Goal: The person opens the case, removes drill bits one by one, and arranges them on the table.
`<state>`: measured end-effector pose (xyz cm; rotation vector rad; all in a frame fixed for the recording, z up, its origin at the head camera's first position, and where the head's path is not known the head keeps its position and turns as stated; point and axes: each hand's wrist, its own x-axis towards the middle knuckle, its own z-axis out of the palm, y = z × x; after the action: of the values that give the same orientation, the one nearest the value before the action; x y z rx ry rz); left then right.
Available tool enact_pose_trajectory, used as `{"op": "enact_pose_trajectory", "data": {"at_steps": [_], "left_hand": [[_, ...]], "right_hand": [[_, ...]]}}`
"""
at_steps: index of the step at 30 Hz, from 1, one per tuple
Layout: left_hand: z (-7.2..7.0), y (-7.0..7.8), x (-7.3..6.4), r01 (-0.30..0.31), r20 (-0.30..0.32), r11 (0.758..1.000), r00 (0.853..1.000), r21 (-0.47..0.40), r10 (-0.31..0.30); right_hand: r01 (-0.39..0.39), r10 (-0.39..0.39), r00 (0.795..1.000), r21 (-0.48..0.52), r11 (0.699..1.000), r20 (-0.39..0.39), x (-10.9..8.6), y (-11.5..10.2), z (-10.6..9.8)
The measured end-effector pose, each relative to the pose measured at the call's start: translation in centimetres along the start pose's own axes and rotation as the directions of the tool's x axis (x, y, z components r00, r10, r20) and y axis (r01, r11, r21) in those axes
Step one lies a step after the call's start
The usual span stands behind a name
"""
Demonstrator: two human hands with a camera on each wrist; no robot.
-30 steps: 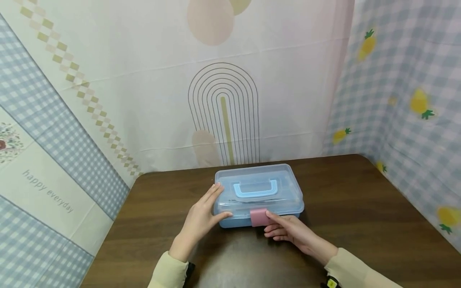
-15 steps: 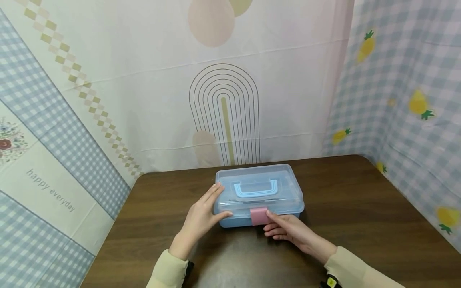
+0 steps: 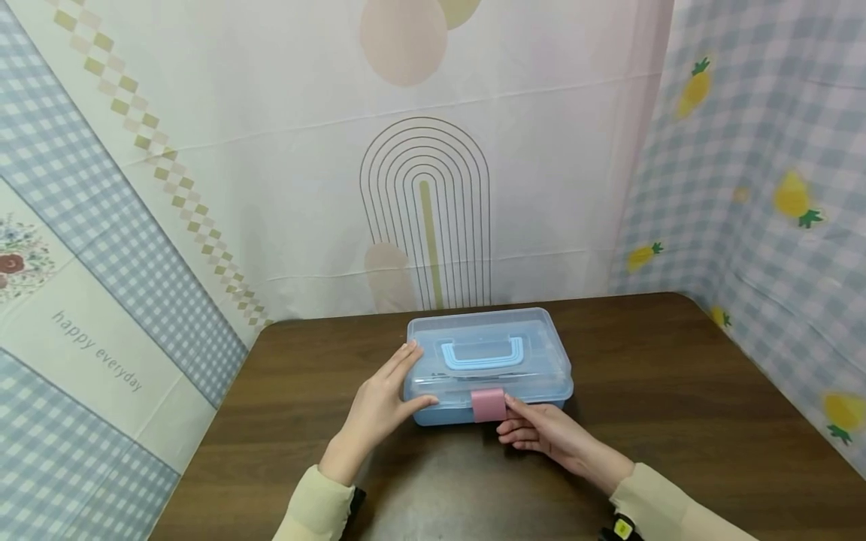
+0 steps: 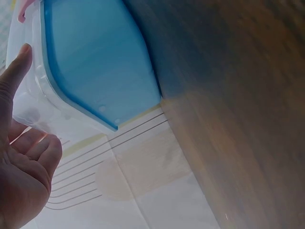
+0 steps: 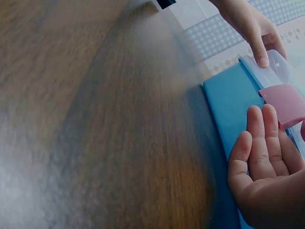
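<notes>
On the table stands a lidded plastic box with a blue base [image 4: 95, 57] and a clear lid [image 3: 433, 330]. A light blue handle [image 3: 483, 362] lies on the lid, and a pink latch [image 3: 489, 406] sits at the middle of its front edge. My left hand [image 3: 379, 402] spans the lid's left end, fingers extended over the left edge and thumb on the front rim. With thumb and index finger, my right hand [image 3: 548, 436] pinches the latch's right edge. Its other fingers [image 5: 257, 138] are loosely bent beside the base's front wall. The box's contents show only faintly through the lid.
The dark brown wooden table [image 3: 325, 361] runs around the box on all sides. Behind it hangs a pale printed cloth [image 3: 304, 188]. Checked cloths cover the left side and the right side [image 3: 744, 188], close to the table's edges.
My right thumb has slid slightly rightward, to the latch's edge. My left hand and the box hold their places; the head view has shifted a little.
</notes>
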<state>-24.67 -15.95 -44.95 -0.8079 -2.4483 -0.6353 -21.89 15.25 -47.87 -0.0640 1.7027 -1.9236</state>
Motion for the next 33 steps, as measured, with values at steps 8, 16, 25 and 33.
{"op": "enact_pose_trajectory", "data": {"at_steps": [8, 16, 25, 33], "left_hand": [[-0.24, 0.16, -0.1, -0.001, -0.002, 1.0, 1.0, 0.002, 0.001], [-0.32, 0.23, -0.23, 0.023, 0.011, 1.0, 1.0, -0.001, -0.023], [-0.39, 0.29, -0.13, 0.021, 0.012, 1.0, 1.0, -0.001, -0.021], [-0.34, 0.31, -0.03, 0.015, 0.014, 1.0, 1.0, -0.006, -0.015]], "right_hand": [[0.009, -0.009, 0.999, 0.01, 1.0, 0.031, -0.13, 0.19, 0.01], [0.005, -0.006, 0.999, 0.021, 1.0, 0.049, -0.31, 0.14, 0.07], [-0.007, 0.006, 0.999, 0.004, 1.0, 0.038, -0.43, 0.21, 0.05], [-0.006, 0.004, 0.999, 0.035, 0.999, 0.054, -0.65, 0.31, -0.03]]}}
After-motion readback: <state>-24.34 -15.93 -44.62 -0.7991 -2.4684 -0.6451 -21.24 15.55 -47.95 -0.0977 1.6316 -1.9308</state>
